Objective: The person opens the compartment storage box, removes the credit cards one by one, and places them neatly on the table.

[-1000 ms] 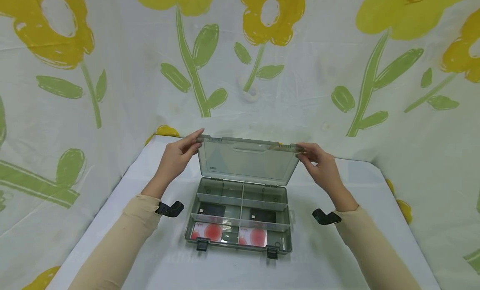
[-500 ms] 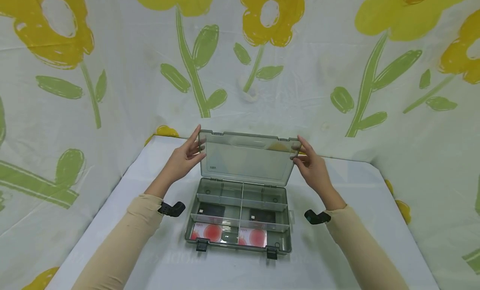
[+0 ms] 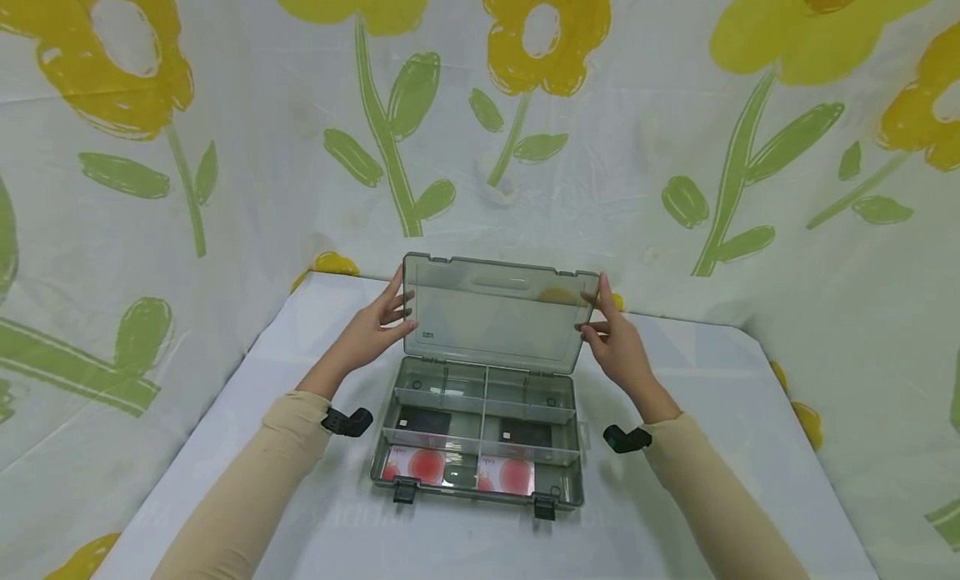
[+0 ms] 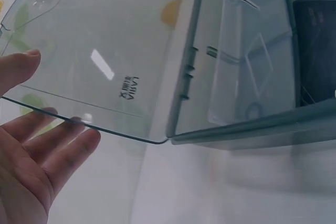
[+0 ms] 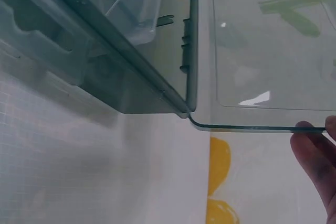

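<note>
Box: sits mid-scene on the white table (image 3: 465, 551), a shallow, smoke-grey, see-through plastic box (image 3: 558, 473), split by clear plastic dividers (image 3: 531, 452) into two columns and three rows.
Lid: stands raised along the far edge of the box, a matching smoke-grey, see-through rectangular lid (image 3: 487, 309), joined there at the hinges; carries small dark lettering near its lower left corner.
Left hand (image 3: 367, 334): holds the left side edge of the lid; sets the thumb (image 4: 21, 69) on the inner face and reaches the fingers (image 4: 71, 159) round behind, spread apart, only lightly bent, with a fair gap between thumb and fingers.
Right hand (image 3: 622, 347): holds the right side edge, thumb in front, fingers behind, parted by little more than the lid's thickness in the right wrist view; points one finger up along the edge.
Near row: holds two flat white-and-red rectangular cards (image 3: 415, 465) (image 3: 507, 475), one per column.
Middle row: holds two flat, dark rectangular pieces (image 3: 423, 420) (image 3: 525, 432), one per column.
Latches: hang unfastened from the near rim, two black plastic latches (image 3: 405, 490) (image 3: 544, 507).
Wrists: wear black bands (image 3: 347, 422) (image 3: 627, 439) below beige sleeves (image 3: 240, 488) (image 3: 720, 505).
Backdrop: hangs behind and at both sides, a white sheet (image 3: 600, 172) printed with yellow flowers and green leaves.
</note>
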`<state>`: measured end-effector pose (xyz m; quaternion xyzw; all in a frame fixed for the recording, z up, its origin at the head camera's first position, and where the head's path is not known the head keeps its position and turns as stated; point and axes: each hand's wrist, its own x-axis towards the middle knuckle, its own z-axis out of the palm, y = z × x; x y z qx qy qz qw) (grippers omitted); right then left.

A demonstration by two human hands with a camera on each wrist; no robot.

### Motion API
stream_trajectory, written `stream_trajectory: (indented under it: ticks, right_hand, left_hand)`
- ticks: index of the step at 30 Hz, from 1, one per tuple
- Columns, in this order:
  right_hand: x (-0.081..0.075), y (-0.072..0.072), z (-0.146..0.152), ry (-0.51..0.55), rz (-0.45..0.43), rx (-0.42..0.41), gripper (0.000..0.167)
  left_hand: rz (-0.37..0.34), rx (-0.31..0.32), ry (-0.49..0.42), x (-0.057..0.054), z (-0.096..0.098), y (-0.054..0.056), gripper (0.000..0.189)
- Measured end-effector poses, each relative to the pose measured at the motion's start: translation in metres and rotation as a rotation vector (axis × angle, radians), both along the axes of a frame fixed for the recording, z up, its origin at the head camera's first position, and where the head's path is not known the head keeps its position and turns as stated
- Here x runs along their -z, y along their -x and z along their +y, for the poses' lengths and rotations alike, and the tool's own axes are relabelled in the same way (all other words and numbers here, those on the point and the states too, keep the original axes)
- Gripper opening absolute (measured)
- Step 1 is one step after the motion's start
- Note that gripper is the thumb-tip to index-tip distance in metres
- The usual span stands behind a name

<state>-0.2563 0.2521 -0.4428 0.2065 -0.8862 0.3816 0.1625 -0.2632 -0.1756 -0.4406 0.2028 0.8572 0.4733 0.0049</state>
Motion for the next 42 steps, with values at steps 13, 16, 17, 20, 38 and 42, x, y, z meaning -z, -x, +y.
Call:
stream_trajectory:
  ticks: [13,16,17,20,38,42]
  right_hand:
    - [0.023,0.0,0.0,-0.054,-0.122,-0.006,0.107]
    - [0.025,-0.001,0.0,-0.067,-0.159,-0.009,0.11]
    - [0.026,-0.001,0.0,-0.073,-0.175,-0.012,0.111]
    - [0.029,-0.002,0.0,-0.082,-0.213,-0.023,0.112]
    - [0.045,-0.002,0.0,-0.106,-0.343,-0.067,0.117]
    - [0.046,-0.002,0.001,-0.103,-0.347,-0.089,0.117]
  left_hand:
    - [-0.051,0.002,0.009,0.016,0.001,0.003,0.092]
    - [-0.055,0.003,0.018,0.017,0.001,0.002,0.092]
    - [-0.059,0.003,0.02,0.018,0.001,0.002,0.092]
    - [-0.078,0.01,0.021,0.022,0.0,0.002,0.092]
    - [-0.155,0.062,0.011,0.039,-0.001,0.001,0.093]
    - [-0.184,0.071,0.001,0.043,-0.001,0.001,0.095]
